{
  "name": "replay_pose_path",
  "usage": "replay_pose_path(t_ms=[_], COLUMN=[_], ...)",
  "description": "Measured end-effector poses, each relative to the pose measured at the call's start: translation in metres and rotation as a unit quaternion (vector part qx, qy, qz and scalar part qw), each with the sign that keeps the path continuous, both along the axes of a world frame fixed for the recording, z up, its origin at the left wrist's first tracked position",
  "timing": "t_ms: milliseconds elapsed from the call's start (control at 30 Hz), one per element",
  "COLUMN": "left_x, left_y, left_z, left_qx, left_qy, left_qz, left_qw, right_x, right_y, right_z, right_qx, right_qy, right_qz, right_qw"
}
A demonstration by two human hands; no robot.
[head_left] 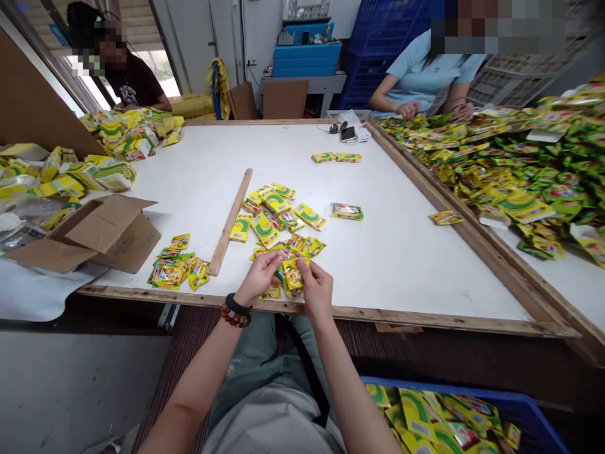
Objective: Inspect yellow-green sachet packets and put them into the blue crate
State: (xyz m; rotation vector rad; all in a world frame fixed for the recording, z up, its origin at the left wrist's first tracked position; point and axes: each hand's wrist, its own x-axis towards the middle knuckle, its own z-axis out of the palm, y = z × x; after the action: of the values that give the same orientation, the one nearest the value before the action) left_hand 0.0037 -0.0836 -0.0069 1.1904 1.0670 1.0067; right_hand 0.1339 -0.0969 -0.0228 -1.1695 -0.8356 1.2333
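My left hand (pixel 259 275) and my right hand (pixel 316 290) meet at the near edge of the white table (pixel 401 252), both closed on a small stack of yellow-green sachets (pixel 292 275). Just beyond my fingers lies a loose spread of the same sachets (pixel 274 217). A bead bracelet and a dark band sit on my left wrist. Another small heap of sachets (pixel 177 268) rests to the left, beside a wooden stick (pixel 230 222).
An open cardboard box (pixel 101 233) lies at the left. Big sachet piles cover the right table (pixel 520 164) and the far left. Two people work at the far side. A phone (pixel 348 133) lies far back. A blue crate (pixel 454 419) of sachets stands by my right knee.
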Motion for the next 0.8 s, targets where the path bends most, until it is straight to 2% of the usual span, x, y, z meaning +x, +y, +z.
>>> replay_pose_path(t_ms=[100,167,233,300,333,367,467,500,567,600,667,733,800], left_x=[-0.002,-0.003,-0.006,-0.012,-0.017,-0.022,-0.038,-0.043,-0.052,-0.055,-0.06,-0.062,-0.061], left_y=[-0.006,-0.006,-0.002,0.01,0.019,0.029,0.065,0.076,0.098,0.107,0.119,0.123,0.116], left_z=[-0.001,-0.003,-0.003,-0.002,-0.002,-0.001,-0.006,-0.009,-0.016,-0.019,-0.023,-0.023,-0.02], left_qx=[-0.03,-0.027,-0.009,0.036,0.074,0.118,0.229,0.254,0.301,0.321,0.338,0.332,0.317], left_qy=[-0.008,0.018,0.068,0.165,0.235,0.316,0.529,0.569,0.6,0.595,0.549,0.49,0.458], left_qz=[-0.022,-0.04,-0.082,-0.126,-0.122,-0.093,0.03,0.035,-0.014,-0.047,-0.076,-0.049,0.001], left_qw=[0.999,0.999,0.994,0.978,0.961,0.937,0.817,0.782,0.741,0.735,0.761,0.804,0.83], right_x=[0.002,0.01,0.023,0.039,0.047,0.055,0.071,0.073,0.071,0.069,0.064,0.06,0.057], right_y=[-0.001,-0.005,-0.012,-0.018,-0.021,-0.023,-0.03,-0.032,-0.035,-0.036,-0.038,-0.038,-0.037], right_z=[-0.003,-0.001,0.001,0.003,0.003,0.002,-0.001,-0.002,-0.004,-0.005,-0.008,-0.011,-0.012], right_qx=[0.036,0.033,0.001,-0.035,-0.046,-0.05,-0.047,-0.048,-0.053,-0.052,-0.035,-0.01,0.009], right_qy=[-0.076,-0.096,-0.08,-0.058,-0.049,-0.042,-0.022,-0.014,0.004,0.013,0.022,0.013,-0.005], right_qz=[0.003,0.057,0.139,0.166,0.147,0.116,0.031,0.018,0.005,0.001,-0.009,-0.025,-0.039], right_qw=[0.996,0.993,0.987,0.984,0.987,0.991,0.998,0.999,0.999,0.999,0.999,1.0,0.999])
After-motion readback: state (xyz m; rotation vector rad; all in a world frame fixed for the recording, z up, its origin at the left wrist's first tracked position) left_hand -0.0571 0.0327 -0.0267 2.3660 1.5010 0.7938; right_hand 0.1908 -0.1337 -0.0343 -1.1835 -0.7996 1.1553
